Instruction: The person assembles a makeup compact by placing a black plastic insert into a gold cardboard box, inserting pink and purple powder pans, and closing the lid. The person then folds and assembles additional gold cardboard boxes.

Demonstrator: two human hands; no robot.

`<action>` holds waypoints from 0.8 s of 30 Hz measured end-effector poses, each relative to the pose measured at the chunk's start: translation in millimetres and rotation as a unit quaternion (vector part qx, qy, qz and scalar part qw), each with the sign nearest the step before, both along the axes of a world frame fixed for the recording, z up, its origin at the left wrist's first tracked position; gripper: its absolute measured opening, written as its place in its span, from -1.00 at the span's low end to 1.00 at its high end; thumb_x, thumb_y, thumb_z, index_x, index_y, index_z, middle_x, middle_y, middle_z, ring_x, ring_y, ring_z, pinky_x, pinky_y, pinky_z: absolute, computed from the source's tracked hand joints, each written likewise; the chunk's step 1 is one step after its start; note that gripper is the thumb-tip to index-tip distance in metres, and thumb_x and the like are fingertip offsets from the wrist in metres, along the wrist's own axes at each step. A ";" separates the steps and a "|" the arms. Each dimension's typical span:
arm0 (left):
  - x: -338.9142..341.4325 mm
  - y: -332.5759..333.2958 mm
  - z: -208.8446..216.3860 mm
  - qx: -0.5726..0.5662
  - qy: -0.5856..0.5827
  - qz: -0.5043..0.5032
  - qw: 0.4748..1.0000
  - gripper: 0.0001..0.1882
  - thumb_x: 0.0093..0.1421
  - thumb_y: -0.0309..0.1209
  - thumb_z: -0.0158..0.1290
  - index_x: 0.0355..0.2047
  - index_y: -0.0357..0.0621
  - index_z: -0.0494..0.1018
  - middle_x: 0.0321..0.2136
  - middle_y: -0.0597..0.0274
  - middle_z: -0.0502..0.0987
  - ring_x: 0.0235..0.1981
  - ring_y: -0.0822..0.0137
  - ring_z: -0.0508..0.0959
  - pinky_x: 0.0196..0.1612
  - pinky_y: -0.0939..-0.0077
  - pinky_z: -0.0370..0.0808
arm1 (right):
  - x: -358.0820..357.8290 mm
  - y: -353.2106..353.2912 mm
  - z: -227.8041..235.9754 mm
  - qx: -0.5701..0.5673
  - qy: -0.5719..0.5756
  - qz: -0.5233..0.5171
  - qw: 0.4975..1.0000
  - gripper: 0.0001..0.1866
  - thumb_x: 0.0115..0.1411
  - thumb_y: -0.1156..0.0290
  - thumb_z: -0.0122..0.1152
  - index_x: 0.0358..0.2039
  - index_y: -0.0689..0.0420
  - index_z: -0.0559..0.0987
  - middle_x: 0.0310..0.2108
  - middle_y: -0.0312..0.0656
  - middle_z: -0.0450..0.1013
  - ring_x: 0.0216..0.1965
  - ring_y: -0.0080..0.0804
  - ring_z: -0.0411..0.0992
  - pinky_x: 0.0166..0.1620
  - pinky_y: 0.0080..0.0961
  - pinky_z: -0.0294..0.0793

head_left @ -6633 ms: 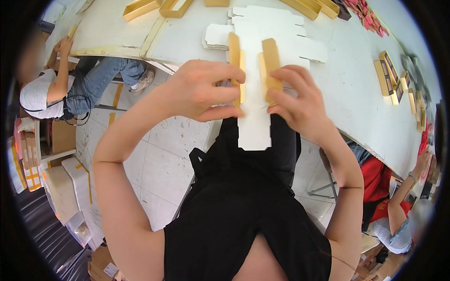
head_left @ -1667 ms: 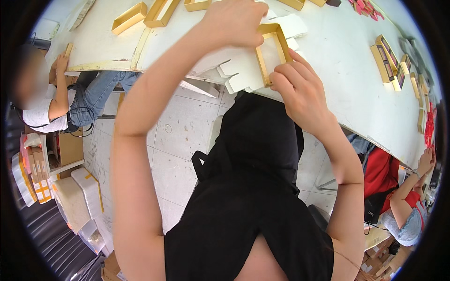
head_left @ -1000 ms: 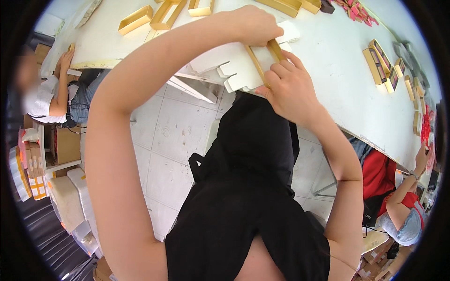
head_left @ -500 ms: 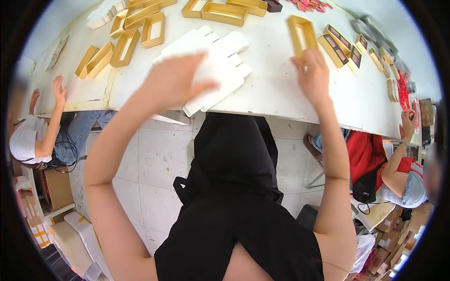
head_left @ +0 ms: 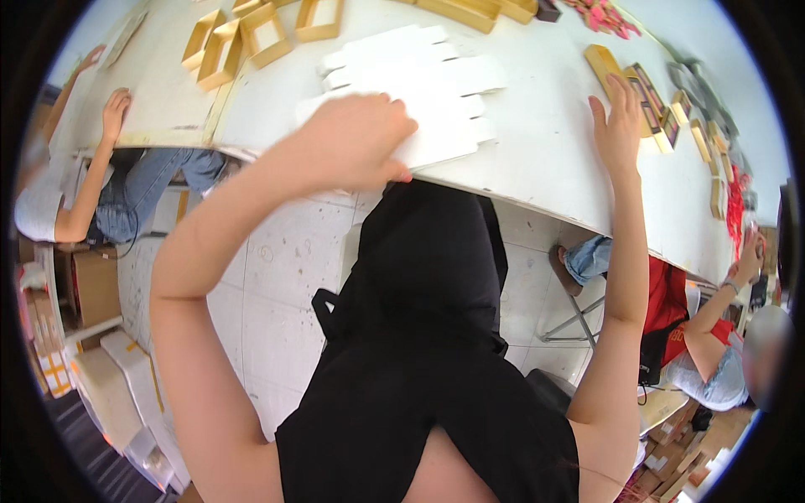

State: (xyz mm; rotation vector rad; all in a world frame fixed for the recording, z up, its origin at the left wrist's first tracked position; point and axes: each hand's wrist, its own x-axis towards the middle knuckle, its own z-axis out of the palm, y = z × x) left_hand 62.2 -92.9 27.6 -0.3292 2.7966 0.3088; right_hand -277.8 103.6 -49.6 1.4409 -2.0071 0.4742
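A stack of flat white card box blanks (head_left: 436,105) with tabbed edges lies on the table in front of me. Over its left near side is my left hand (head_left: 356,138), a little blurred. Its fingers bend over the card and the thumb stands apart near the table edge; no blank is visibly lifted. My right hand (head_left: 619,130) is open at the right, fingers stretched forward and thumb apart. Its fingertips are beside a gold rectangular box tray (head_left: 602,63) and partly cover its near end; whether they touch it cannot be told.
Several gold trays (head_left: 220,54) stand at the far left of the white table (head_left: 537,159). Right of my hand are gold trays with dark-edged inserts (head_left: 668,130); red pieces (head_left: 608,15) lie behind. Co-workers sit left (head_left: 80,201) and right (head_left: 708,344).
My right hand has moved right, away from the middle, and the gold tray it held now sits beside the others, fingers straightened. My left hand has come nearer, fingers more bent. The view has shifted.
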 end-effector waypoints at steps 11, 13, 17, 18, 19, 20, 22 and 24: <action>-0.4 -26.3 5.9 0.129 0.069 0.094 0.985 -0.72 0.10 -0.33 0.28 -0.21 -0.19 0.66 -0.27 0.13 0.67 -0.27 0.20 0.60 -0.17 0.42 0.50 | 148.3 -36.4 35.9 -0.003 -0.023 0.302 0.953 -0.58 -0.01 0.53 0.38 -0.08 0.16 0.54 0.03 -0.09 0.47 0.10 -0.12 0.42 0.27 0.00 0.28; 1.2 -26.4 2.0 0.138 0.151 0.137 0.969 -0.78 0.12 -0.35 0.26 -0.28 -0.22 0.63 -0.39 0.19 0.64 -0.38 0.29 0.56 -0.27 0.47 0.47 | 161.4 -42.4 31.7 -0.009 -0.009 0.330 0.944 -0.60 0.00 0.52 0.34 -0.08 0.16 0.56 0.02 -0.09 0.48 0.07 -0.13 0.45 0.24 -0.03 0.33; 9.0 -45.0 -14.0 0.351 0.156 0.232 0.893 -0.81 0.13 -0.35 0.26 -0.37 -0.22 0.54 -0.55 0.22 0.57 -0.54 0.41 0.47 -0.39 0.54 0.39 | 170.5 -71.4 21.6 -0.007 0.063 0.377 0.924 -0.60 -0.01 0.52 0.24 -0.09 0.19 0.57 -0.01 -0.10 0.48 0.03 -0.17 0.47 0.16 -0.15 0.43; 11.9 -47.4 -21.7 0.358 0.172 0.242 0.885 -0.80 0.12 -0.35 0.27 -0.37 -0.20 0.53 -0.53 0.22 0.56 -0.51 0.39 0.47 -0.37 0.53 0.39 | 167.5 -81.1 17.1 -0.004 0.073 0.396 0.915 -0.60 -0.02 0.52 0.24 -0.09 0.20 0.57 -0.03 -0.10 0.48 0.02 -0.18 0.47 0.14 -0.18 0.45; 12.6 -49.3 -29.9 0.366 0.188 0.250 0.876 -0.79 0.12 -0.34 0.27 -0.37 -0.19 0.51 -0.51 0.22 0.55 -0.48 0.37 0.48 -0.36 0.51 0.40 | 164.6 -89.4 11.8 0.001 0.083 0.413 0.907 -0.60 -0.03 0.53 0.23 -0.10 0.20 0.58 -0.04 -0.10 0.48 0.01 -0.18 0.48 0.12 -0.21 0.47; 13.2 -50.9 -35.6 0.374 0.204 0.258 0.867 -0.78 0.11 -0.33 0.28 -0.37 -0.18 0.50 -0.49 0.22 0.54 -0.46 0.35 0.49 -0.34 0.49 0.41 | 163.6 -94.9 7.6 0.003 0.070 0.425 0.902 -0.66 -0.03 0.54 0.23 -0.16 0.20 0.58 -0.13 -0.14 0.50 -0.06 -0.21 0.49 0.03 -0.31 0.52; 19.0 -45.8 -41.7 0.094 0.371 0.091 0.920 -0.74 0.10 -0.31 0.29 -0.34 -0.16 0.47 -0.41 0.24 0.52 -0.37 0.31 0.49 -0.28 0.47 0.43 | 165.2 -94.0 1.4 0.058 -0.026 0.408 0.911 -0.71 -0.02 0.56 0.21 -0.21 0.20 0.57 -0.16 -0.15 0.50 -0.10 -0.19 0.49 -0.04 -0.31 0.52; 28.9 -27.1 -33.8 -0.013 0.367 0.008 0.930 -0.72 0.12 -0.28 0.28 -0.29 -0.14 0.45 -0.28 0.24 0.48 -0.22 0.21 0.48 -0.16 0.39 0.46 | 167.0 -95.9 1.5 0.097 -0.092 0.388 0.912 -0.75 0.00 0.58 0.19 -0.24 0.19 0.57 -0.19 -0.16 0.51 -0.12 -0.17 0.49 -0.10 -0.30 0.52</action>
